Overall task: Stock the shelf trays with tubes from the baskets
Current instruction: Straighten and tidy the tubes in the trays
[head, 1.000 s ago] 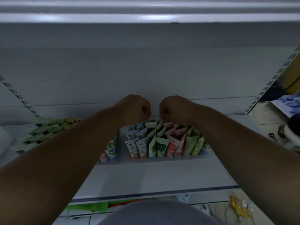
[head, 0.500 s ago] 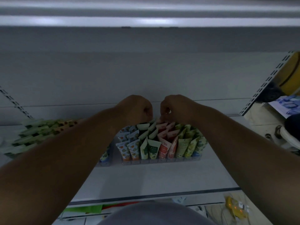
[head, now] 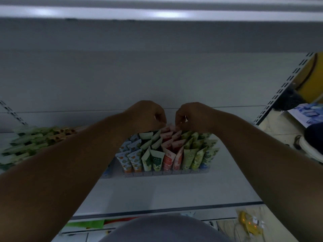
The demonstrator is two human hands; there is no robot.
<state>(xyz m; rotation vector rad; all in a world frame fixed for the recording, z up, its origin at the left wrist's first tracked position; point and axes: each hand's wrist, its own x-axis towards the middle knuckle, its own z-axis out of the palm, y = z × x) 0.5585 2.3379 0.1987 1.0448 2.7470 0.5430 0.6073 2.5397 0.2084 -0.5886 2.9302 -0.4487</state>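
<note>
Bare shelf [head: 157,191] lies open before the tray [head: 166,173]; the back wall stands close behind my hands. My right hand [head: 194,117] pinches a red tube [head: 172,128] at the tray's rear; my left hand [head: 146,116] curls just beside it, its hold unclear.

A pale grey back panel [head: 157,75] fills the upper half of the view, dim and plain. Above it at twelve o'clock the underside of an upper shelf [head: 157,14] catches a strip of white light. The white shelf board [head: 157,193] lies below, its front edge running across at six o'clock. Slotted uprights stand at three o'clock [head: 279,88] and nine o'clock [head: 12,112]. Past the right upright, at two o'clock, a yellow surface [head: 312,75] shows, and beneath it pale floor [head: 279,133]. At five o'clock lies light tiled floor [head: 225,229]
</note>
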